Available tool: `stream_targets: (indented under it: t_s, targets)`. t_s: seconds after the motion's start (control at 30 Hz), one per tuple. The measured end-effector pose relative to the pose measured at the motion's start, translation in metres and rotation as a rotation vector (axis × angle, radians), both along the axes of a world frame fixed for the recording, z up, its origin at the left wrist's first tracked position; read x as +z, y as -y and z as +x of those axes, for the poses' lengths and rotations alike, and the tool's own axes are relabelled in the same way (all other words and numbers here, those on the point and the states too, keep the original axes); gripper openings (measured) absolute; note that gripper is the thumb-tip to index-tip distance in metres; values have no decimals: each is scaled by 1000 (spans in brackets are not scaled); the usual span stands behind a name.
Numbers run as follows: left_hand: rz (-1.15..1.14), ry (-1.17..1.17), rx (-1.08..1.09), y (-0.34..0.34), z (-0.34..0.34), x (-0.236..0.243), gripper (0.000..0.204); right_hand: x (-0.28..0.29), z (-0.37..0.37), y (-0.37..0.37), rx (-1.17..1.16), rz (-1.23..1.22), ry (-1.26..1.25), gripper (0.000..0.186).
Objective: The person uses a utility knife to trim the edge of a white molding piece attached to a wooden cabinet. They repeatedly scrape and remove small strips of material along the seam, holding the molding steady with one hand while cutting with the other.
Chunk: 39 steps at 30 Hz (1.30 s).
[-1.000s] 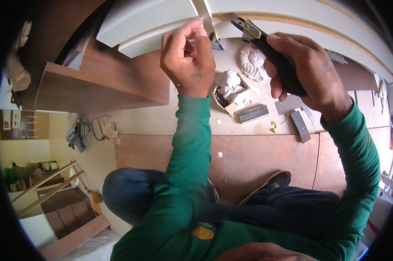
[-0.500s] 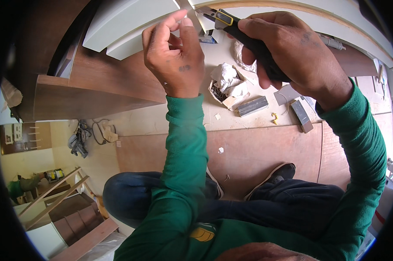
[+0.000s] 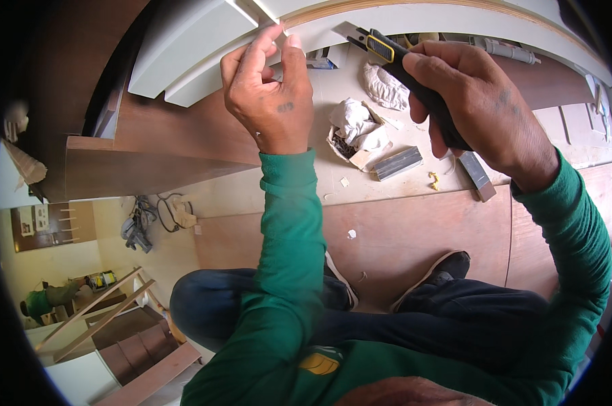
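My right hand (image 3: 465,108) is wrapped around a black utility knife (image 3: 414,84) with a yellow-edged slider. Its blade is out and points up and left, in front of the white panel frame (image 3: 319,34). My left hand (image 3: 272,88) is at the frame's lower edge, close to where a white crosspiece (image 3: 255,13) meets the long rail. Its thumb and forefinger are drawn together there in a pinch. Whatever lies between those fingertips is too small to make out. The blade is apart from my left fingers, to their right.
Below the frame lie a box with cloth and small dark bits (image 3: 357,132), a grey sanding block (image 3: 398,164), a second block (image 3: 477,176) and a yellow scrap (image 3: 434,181). A brown wooden panel (image 3: 177,128) stands at left. Farther left, another person (image 3: 45,301) works near leaning wood strips.
The knife has moved right and slightly down, away from the crosspiece joint and my left fingertips. My left hand has stayed almost in place, its fingers still pinched.
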State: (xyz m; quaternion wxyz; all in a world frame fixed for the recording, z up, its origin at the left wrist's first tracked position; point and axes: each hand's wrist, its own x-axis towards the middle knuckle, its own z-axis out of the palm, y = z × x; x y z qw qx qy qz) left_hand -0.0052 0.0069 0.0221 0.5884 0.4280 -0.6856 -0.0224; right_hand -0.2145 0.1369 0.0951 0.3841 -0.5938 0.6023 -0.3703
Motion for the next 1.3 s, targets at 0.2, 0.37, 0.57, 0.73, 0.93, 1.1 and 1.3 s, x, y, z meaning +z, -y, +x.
stream_targets:
  t_s: [0.2, 0.37, 0.57, 0.73, 0.93, 1.1, 1.3]
  targets:
    - [16, -1, 49, -4, -14, -2, 32, -14, -22, -6, 89, -133, -260, 27]
    - [-58, -10, 73, -2, -19, -8, 30, -16, -31, -11, 52, 6, -209, 19]
    - [-185, 65, 16, 19, -6, -17, 29, -42, -51, -15, 41, -132, -161, 25]
    - [-240, 43, -80, 33, 2, -21, 25, -43, -57, -20, -93, 64, -8, 33]
    - [-281, 63, -66, 18, -1, -21, 19, -79, -64, -13, -97, -126, -205, 30]
    - [39, -424, 40, -15, -39, -5, 39, -97, -70, -13, -160, 74, -18, 30]
    - [288, -415, 47, -45, -45, 25, 37, -103, -6, 16, -117, -167, -412, 29]
